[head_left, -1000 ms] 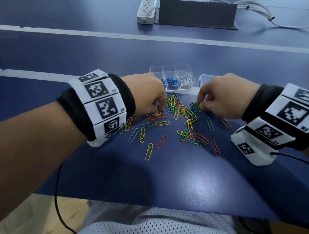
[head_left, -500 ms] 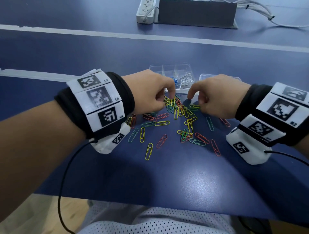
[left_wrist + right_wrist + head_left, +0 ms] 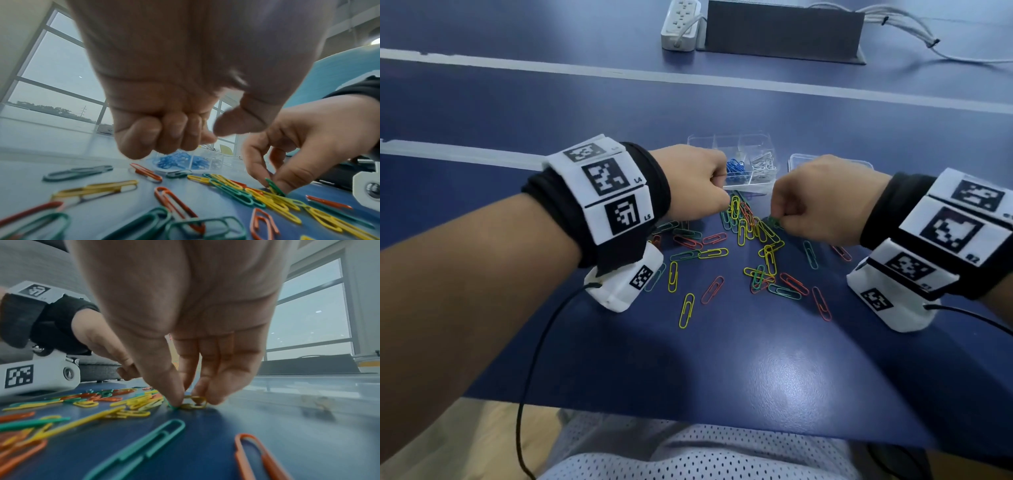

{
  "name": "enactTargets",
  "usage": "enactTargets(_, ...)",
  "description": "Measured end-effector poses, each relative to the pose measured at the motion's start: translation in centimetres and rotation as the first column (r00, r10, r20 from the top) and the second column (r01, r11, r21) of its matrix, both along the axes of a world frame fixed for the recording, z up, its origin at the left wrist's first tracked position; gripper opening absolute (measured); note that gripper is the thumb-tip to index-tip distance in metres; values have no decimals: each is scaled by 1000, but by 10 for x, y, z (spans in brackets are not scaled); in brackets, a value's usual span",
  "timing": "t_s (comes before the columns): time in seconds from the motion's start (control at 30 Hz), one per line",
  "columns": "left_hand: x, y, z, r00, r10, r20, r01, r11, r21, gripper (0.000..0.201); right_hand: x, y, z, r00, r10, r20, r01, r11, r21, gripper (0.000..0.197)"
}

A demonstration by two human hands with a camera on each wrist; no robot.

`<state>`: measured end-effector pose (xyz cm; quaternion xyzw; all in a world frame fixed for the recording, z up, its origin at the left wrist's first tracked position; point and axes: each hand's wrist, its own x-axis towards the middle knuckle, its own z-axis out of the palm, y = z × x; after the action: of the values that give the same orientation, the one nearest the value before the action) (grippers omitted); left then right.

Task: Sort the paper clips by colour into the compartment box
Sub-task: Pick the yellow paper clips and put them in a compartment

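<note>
Loose yellow, green and orange-red paper clips [image 3: 743,236] lie scattered on the blue table. Behind them stands the clear compartment box [image 3: 729,141], with blue clips [image 3: 736,166] and silver clips [image 3: 763,161] in separate compartments. My left hand [image 3: 722,192] hovers at the box's front edge with its fingers [image 3: 174,133] curled tight. A thin yellow sliver shows between index finger and thumb. My right hand [image 3: 777,214] reaches down at the pile's right side and pinches a green clip [image 3: 274,186] between thumb and fingers, one end still on the table.
A clear lid [image 3: 799,159] lies just right of the box, partly behind my right hand. Far back are a white power strip [image 3: 681,25], a dark grey block [image 3: 780,31] and white cables [image 3: 914,31]. The table's near edge runs above my lap.
My left hand rose from the pile's left side and moved forward to the box's front edge. My right hand's fingers closed on a green clip at the pile's right side.
</note>
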<state>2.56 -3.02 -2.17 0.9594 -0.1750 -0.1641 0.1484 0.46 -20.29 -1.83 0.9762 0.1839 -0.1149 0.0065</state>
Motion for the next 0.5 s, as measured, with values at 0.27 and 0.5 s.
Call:
enactTargets(0.27, 2, -4, 1, 987, -126, 94, 111, 982, 150, 28, 4, -1, 8, 991, -49, -124, 65, 989, 135, 25)
enactTargets(0.5, 2, -7, 2, 982, -142, 125, 120, 978, 168, 16, 7, 18, 7, 996, -78, -35, 84, 976, 201, 29)
